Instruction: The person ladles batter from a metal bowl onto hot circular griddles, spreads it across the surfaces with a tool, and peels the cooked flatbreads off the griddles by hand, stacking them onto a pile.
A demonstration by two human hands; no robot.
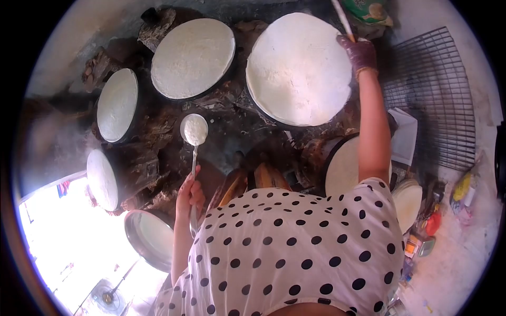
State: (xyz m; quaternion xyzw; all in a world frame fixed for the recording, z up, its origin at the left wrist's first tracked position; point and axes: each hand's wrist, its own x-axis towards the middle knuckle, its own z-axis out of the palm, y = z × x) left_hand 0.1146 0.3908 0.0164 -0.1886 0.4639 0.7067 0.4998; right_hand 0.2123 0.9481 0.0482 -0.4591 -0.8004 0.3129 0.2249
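The large, round, white batter sheet lies forward of the torso. Its right rim is beside the gloved right hand, the nearer; that grip is closed on a slender pale stick, long axis angled forward-left. The left hand, farther away, grips a long-handled metal ladle, bowl forward.

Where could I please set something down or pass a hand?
The dark ground between the ladle and the largest white round looks bare, as does the pale surface below the yellow packet. It is crowded around the right hand, near the wire rack.
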